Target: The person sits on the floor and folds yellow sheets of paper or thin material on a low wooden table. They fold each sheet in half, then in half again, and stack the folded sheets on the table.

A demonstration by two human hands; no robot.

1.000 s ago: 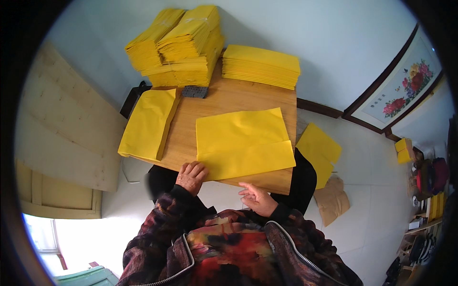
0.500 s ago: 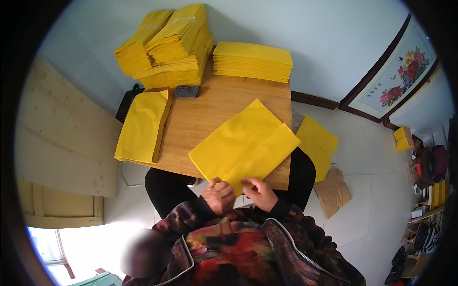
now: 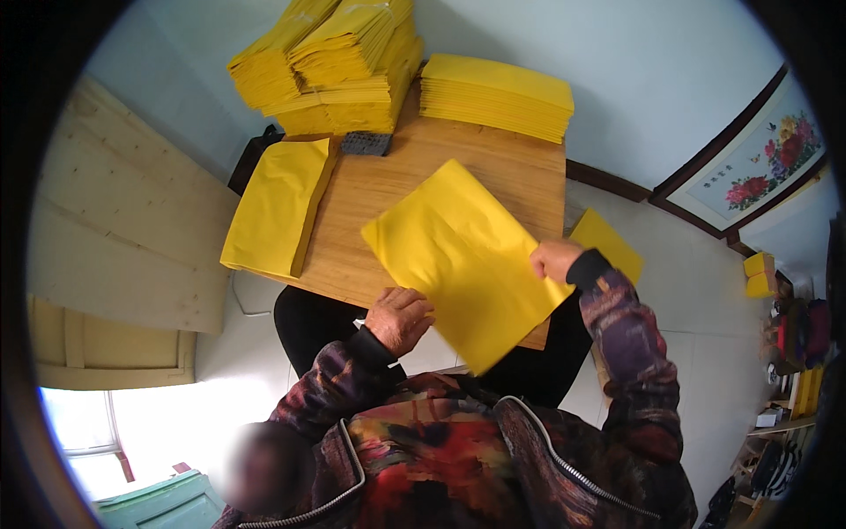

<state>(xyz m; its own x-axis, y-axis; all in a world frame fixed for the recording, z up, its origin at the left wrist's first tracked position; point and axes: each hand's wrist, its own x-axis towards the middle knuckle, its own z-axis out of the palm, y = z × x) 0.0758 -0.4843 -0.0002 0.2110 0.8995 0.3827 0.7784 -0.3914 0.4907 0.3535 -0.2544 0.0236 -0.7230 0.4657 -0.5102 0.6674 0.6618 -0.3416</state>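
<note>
The yellow sheet [image 3: 460, 256] slants lengthwise, near end rightward.

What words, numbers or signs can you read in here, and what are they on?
Framed flower picture: small dark characters, too small to read.
Yellow sheet: no writing that I can see.
Yellow stacks: none that I can see.
Shelf things at the right: too small to tell.
</note>
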